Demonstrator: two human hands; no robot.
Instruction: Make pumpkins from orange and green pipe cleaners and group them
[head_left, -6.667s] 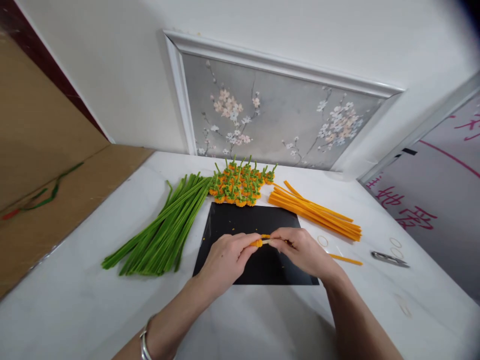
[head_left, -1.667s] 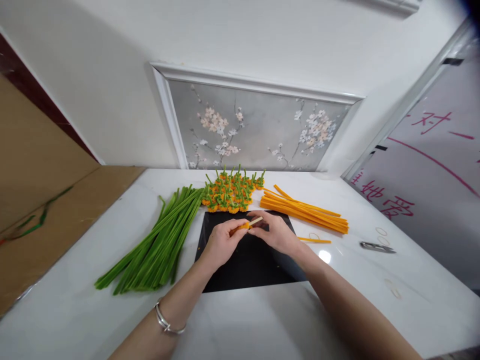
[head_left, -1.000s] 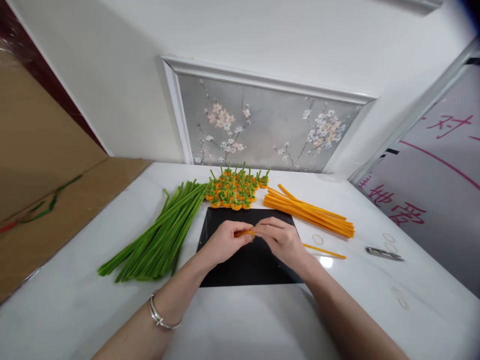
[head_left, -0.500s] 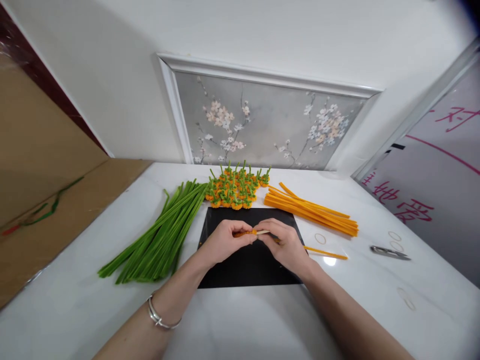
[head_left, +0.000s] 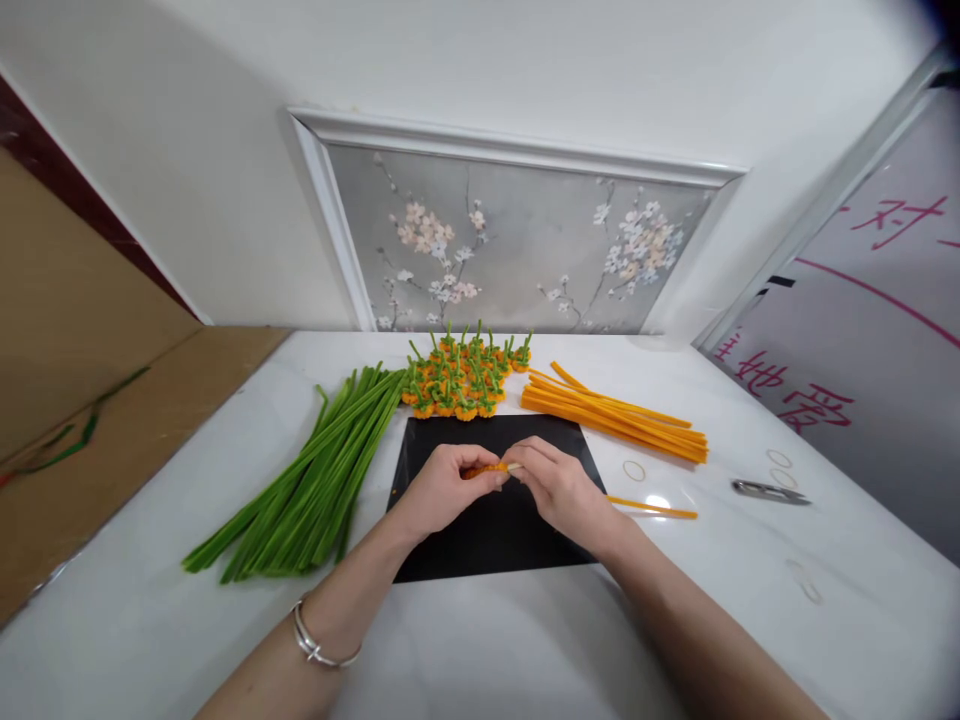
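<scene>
Over the black mat (head_left: 495, 545), my left hand (head_left: 446, 492) is closed, pinching an orange pipe cleaner (head_left: 484, 470) that looks wound around a thin pale stick (head_left: 514, 467). My right hand (head_left: 561, 492) meets it fingertip to fingertip, closed on the stick and the pipe cleaner at the winding's end. Its fingers partly hide the winding. To the right of that hand a straight orange length (head_left: 652, 507) sticks out along the table; whether it joins the winding is hidden behind the hand.
Green pipe cleaners (head_left: 315, 480) lie in a pile at left. Several orange flowers with green stems (head_left: 457, 375) stand behind the mat. An orange pipe-cleaner bundle (head_left: 615, 420), a rubber band (head_left: 634, 470) and metal snips (head_left: 769, 491) are at right. Cardboard (head_left: 150, 400) borders the left side.
The view has shifted slightly, moving the tabletop things a little left. Both hands keep their pinch at the winding, and less of the pale stick shows between them.
</scene>
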